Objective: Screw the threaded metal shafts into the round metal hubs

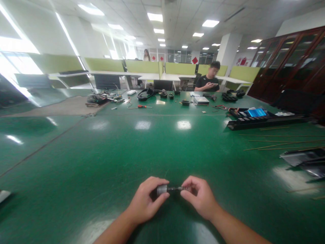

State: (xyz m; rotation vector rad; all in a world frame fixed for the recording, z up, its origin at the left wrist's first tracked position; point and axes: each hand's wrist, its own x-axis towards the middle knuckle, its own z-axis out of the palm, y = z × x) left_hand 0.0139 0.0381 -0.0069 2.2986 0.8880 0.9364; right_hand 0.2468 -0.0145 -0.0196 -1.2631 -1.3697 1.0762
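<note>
Low in the head view, my left hand is closed around a short silver metal cylinder, thumb below and fingers above. A thin dark shaft with a ridged look runs rightward from the cylinder. My right hand pinches the far end of that shaft between thumb and fingers. Cylinder and shaft lie in one line, held roughly level just above the green tabletop. Whether the two are one piece or separate parts, I cannot tell. The fingers hide part of both ends.
Across the table lie a screwdriver, a black headset-like strap, a pile of electronic parts and a white box. To the right are a black tray, thin rods and dark panels. A person sits opposite.
</note>
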